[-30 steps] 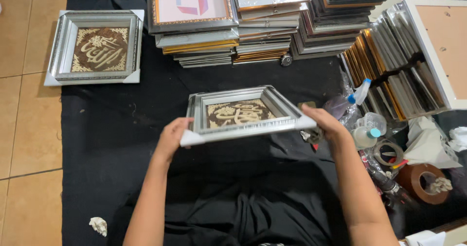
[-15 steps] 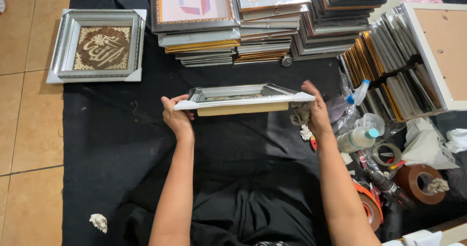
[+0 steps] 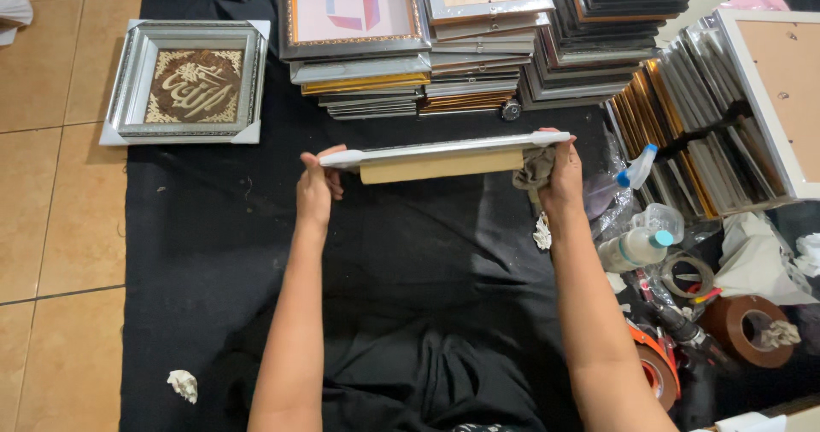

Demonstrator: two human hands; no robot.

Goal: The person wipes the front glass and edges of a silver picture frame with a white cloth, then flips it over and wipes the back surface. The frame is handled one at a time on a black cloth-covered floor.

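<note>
I hold a silver picture frame (image 3: 436, 154) up on edge above the black cloth (image 3: 213, 253), its brown backing facing me. My left hand (image 3: 316, 189) grips the frame's left end. My right hand (image 3: 559, 172) grips the right end together with a grey rag (image 3: 531, 169). A matching silver frame with brown and gold ornamental artwork (image 3: 190, 84) lies flat at the cloth's far left corner.
Stacks of frames (image 3: 478, 39) line the far edge of the cloth. More frames (image 3: 700, 133) stand on edge at right. Spray bottles (image 3: 636, 244), tape rolls (image 3: 743, 329) and tools clutter the right side. A crumpled paper ball (image 3: 182, 385) lies near left. Tiled floor (image 3: 51, 227) borders the cloth.
The frame has tipped from lying face up in my hands to standing on edge with its back toward me, and it has moved slightly farther away.
</note>
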